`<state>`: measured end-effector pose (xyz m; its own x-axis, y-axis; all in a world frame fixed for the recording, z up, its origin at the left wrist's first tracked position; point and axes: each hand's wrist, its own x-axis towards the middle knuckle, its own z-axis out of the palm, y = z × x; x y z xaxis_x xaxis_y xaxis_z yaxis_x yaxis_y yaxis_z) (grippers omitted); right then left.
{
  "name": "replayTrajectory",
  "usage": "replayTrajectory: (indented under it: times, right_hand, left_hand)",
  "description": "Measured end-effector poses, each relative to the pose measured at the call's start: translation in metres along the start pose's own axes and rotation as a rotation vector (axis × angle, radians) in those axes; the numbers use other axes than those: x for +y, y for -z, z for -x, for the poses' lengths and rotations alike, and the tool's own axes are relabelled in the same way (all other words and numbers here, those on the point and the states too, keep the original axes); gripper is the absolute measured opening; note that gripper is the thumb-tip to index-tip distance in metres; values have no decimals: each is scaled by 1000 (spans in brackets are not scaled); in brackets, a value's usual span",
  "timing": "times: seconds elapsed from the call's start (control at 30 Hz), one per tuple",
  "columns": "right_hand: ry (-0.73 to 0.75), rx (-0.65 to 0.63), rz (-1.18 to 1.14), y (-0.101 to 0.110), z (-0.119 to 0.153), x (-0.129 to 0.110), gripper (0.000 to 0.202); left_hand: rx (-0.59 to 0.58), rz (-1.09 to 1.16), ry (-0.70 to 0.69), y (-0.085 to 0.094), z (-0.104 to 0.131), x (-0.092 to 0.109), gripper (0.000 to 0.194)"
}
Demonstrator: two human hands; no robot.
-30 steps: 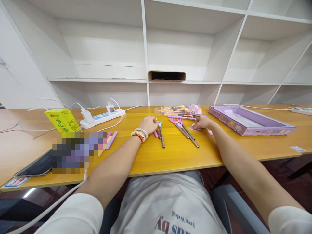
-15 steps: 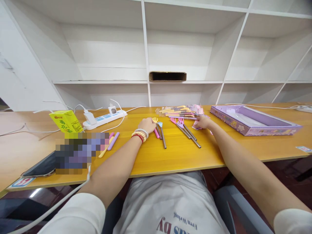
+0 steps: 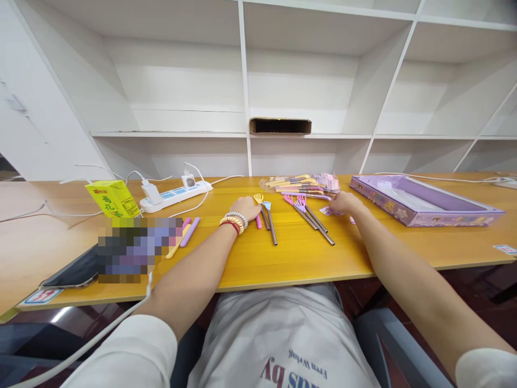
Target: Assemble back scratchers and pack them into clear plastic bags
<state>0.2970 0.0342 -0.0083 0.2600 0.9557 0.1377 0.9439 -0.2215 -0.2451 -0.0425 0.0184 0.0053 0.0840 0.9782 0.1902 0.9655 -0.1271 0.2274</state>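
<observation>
My left hand rests on the table beside a yellow claw-headed stick; a pink handle pokes out by its fingers, whose grip I cannot make out. A blue claw-headed stick lies just right of that. Several pink claw-headed sticks with metal rods lie between my hands. My right hand is low over the table, its fingertips at a small pinkish card. Behind them is a pile of sticks in clear wrapping.
An open purple box stands at the right. At the left are a power strip with cables, a yellow-green carton, a phone and loose coloured handles. White shelving rises behind.
My right hand has shifted slightly at the small card, which now shows more beside the fingertips. The left hand stays beside the yellow claw. The whole view has moved a little.
</observation>
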Motion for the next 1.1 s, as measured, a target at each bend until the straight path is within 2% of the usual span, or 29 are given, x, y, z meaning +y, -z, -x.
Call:
replayTrajectory:
  times: [0.07, 0.17, 0.3, 0.37, 0.43, 0.57, 0.63, 0.8, 0.97, 1.1]
  right_hand:
    - [-35, 7, 51, 2, 3, -2, 37]
    - [-18, 15, 62, 6, 10, -10, 38]
    - [80, 71, 73, 10, 22, -29, 33]
    - [203, 179, 112, 13, 29, -45, 32]
    - [387, 261, 174, 17, 36, -65, 30]
    - [760, 213, 252, 22, 50, -107, 28]
    - [860, 167, 264, 21, 56, -123, 28]
    - [846, 154, 202, 8, 69, -140, 28]
    - [815, 112, 119, 0, 71, -131, 28]
    - [792, 75, -30, 0, 72, -124, 23]
  left_hand:
    - [-2, 26, -42, 1, 1, 2, 29]
    - [-80, 74, -102, 0, 3, 5, 25]
    - [-163, 79, -71, -2, 4, 7, 35]
    - [-131, 45, -43, -4, 4, 7, 39]
    - [-80, 7, -39, -5, 4, 9, 41]
    - [-79, -48, -60, -9, 4, 11, 45]
    - [-78, -72, -55, -10, 3, 13, 45]
    - [-84, -117, -34, -13, 2, 16, 45]
    - [-77, -127, -68, -13, 3, 18, 42]
    - [14, -105, -57, -9, 3, 16, 43]
